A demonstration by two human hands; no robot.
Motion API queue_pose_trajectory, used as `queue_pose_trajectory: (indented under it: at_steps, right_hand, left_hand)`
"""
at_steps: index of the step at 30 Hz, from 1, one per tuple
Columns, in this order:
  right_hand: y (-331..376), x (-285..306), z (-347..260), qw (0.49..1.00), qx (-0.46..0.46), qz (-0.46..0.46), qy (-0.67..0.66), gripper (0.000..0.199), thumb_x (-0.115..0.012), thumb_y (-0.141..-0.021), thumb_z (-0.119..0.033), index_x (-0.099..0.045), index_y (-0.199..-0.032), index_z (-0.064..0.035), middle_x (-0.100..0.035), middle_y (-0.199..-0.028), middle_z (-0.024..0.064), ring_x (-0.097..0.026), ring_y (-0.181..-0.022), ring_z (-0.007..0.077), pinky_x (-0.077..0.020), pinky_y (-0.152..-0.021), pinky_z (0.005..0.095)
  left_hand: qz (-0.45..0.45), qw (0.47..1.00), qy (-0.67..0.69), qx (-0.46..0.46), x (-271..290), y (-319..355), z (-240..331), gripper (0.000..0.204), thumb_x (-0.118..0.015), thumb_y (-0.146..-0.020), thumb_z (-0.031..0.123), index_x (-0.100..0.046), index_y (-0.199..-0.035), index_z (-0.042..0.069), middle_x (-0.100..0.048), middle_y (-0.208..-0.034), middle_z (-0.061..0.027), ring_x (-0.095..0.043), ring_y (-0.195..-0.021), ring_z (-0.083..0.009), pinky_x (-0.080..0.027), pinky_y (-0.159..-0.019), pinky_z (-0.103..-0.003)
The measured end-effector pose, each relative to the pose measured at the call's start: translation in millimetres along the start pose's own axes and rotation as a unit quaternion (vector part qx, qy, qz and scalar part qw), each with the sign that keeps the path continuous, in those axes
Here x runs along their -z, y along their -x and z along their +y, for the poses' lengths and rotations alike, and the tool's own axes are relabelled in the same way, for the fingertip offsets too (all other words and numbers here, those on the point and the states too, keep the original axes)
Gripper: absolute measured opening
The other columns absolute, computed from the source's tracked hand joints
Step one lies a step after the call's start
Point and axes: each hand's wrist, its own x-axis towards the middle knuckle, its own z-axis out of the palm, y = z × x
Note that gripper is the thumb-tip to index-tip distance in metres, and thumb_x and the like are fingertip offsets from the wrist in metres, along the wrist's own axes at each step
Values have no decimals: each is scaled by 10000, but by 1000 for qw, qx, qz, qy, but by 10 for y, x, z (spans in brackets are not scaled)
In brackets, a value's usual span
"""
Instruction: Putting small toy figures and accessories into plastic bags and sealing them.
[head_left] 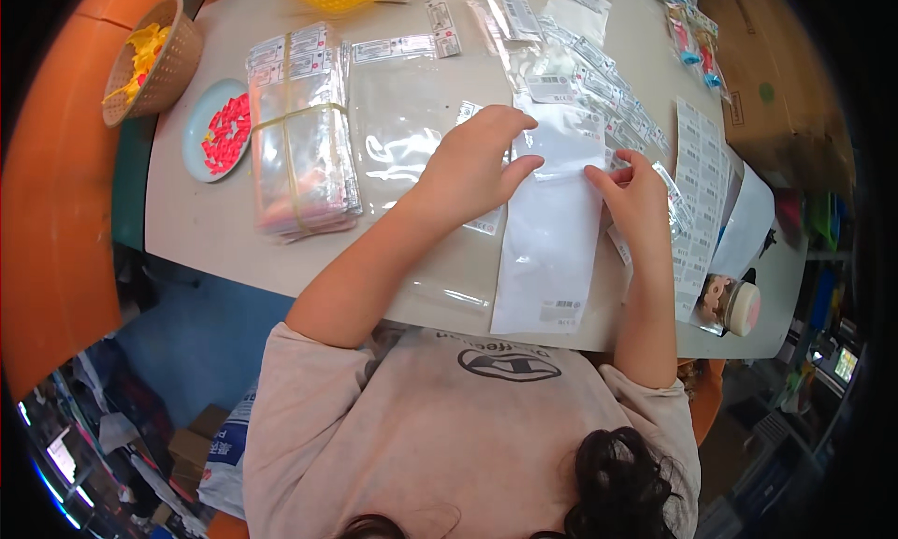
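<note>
The white label sheet [544, 249] lies lengthwise on the pale table [210, 226], directly in front of the person's torso. Its near end is at the table edge, and a small printed barcode label [564, 307] is visible at that end. The left hand [468, 165] is positioned at the left side of the sheet's upper part. Its thumb and index finger are extended with a clear gap between the tips, and no item is visible in that gap; whether the fingertips contact the sheet cannot be determined. The right hand [640, 202] is positioned at the right edge of the sheet, opposite the left hand. Its thumb and index fingertips are close together; whether a label or edge is pinched between them cannot be determined.

A flat clear plastic bag [398, 100] with a printed header lies to the left of the sheet. Further left is a banded bundle of clear bags [301, 170], secured by crossed yellowish bands. Beside the bundle is a pale blue dish [194, 132] containing small red pieces [225, 135]. A tan perforated basket [180, 62] holding yellow pieces [146, 57] is located beyond the dish. To the right are a printed label sheet [694, 202] and a lidded jar [744, 309]
</note>
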Motion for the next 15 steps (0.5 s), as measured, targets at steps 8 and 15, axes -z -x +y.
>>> queue_pose_trajectory:
  at_steps: [8, 15]
  right_hand:
    - [104, 1, 148, 936, -15, -111, -335, 631, -756, -713, -30, -488, -1277, 68, -682, -938, 114, -663, -810, 150, -520, -727, 240]
    - [429, 234, 469, 892, 43, -110, -436, 663, -722, -716, 16, -444, -1316, 61, -650, -1097, 133, -636, -988, 180, -511, -857, 277]
  left_hand:
    - [51, 987, 101, 116, -15, -25, 75, 448, -752, -769, 207, -589, -1138, 12, -572, -1109, -161, -604, -965, -279, -505, -824, -357]
    - [116, 981, 149, 53, -62, 28, 209, 509, -761, -783, 255, -560, -1177, 3, -541, -1171, -164, -585, -1038, -266, -505, -840, -348]
